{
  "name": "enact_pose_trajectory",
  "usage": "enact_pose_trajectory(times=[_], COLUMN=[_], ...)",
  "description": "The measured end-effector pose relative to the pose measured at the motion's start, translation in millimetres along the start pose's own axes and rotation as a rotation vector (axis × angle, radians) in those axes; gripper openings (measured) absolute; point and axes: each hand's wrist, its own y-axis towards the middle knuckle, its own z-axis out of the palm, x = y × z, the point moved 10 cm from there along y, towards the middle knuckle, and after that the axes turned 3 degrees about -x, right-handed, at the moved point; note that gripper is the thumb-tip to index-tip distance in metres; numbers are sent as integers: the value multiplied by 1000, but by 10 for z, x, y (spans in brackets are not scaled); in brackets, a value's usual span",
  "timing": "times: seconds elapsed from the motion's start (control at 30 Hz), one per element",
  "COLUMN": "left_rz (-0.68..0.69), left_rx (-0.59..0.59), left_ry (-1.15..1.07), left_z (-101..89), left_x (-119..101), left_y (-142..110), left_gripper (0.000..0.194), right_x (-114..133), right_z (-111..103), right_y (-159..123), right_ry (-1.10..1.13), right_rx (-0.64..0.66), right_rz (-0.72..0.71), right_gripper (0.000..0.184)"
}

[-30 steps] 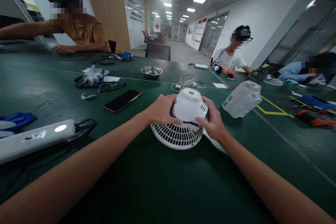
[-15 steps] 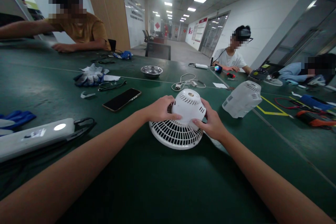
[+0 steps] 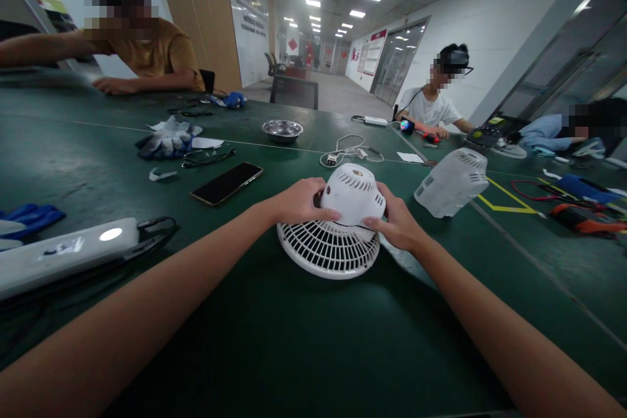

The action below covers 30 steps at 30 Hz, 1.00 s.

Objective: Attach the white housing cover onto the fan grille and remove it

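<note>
A white fan motor housing (image 3: 350,196), slotted round its top, sits over a round white fan grille (image 3: 328,251) lying on the table. My left hand (image 3: 304,201) grips the housing's left side, thumb along its lower front. On the other side, my right hand (image 3: 399,219) is closed round the right edge with its thumb at the front. A thin dark gap shows along the housing's lower right rim near that thumb. My fingers behind the housing are hidden. A pale flat thing (image 3: 406,261) lies partly under my right wrist.
Right of my hands stands another white slotted housing (image 3: 453,183). A phone (image 3: 228,183), a white cable (image 3: 350,151), a metal bowl (image 3: 283,131) and gloves (image 3: 169,138) lie beyond. A white power bank-like device (image 3: 73,255) is at left, a multimeter (image 3: 582,219) at right. Several people sit around the table.
The housing has shifted slightly on the grille, and a dark gap now shows at its lower right rim. My right thumb has moved a little up and right. Both hands keep their grip.
</note>
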Motion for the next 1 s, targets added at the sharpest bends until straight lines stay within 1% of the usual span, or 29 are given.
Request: enact_pose_trajectory(times=[0.1,0.27,0.4,0.53,0.73,0.87,0.93,1.0], left_rz=[-1,-6,-48,-72,27,38,32,40], left_rx=[16,28,31,15,-30,-55,-102,-142], left_ry=[-12,-30,-34,24,123,189,166,87], left_z=[16,36,53,42,-10,-30,-64,-83], left_x=[-3,-12,13,14,-45,-22,-19,-25], left_y=[4,2,-1,-8,-6,3,-3,-21], left_gripper=[74,75,74,74,66,67,69,79], right_x=[-6,24,26,49,58,94,121,136], right_z=[-3,-9,18,18,17,18,21,51], right_y=[6,-14,-11,-3,-31,-50,-56,-64], right_ry=[3,-15,13,16,-77,-178,-215,-213], right_rx=[9,-19,-30,-58,-136,-184,-182,-133], right_rz=[-5,-28,-7,-37,-99,-138,-156,-161], right_gripper=[83,89,88,87,89,102,108,106])
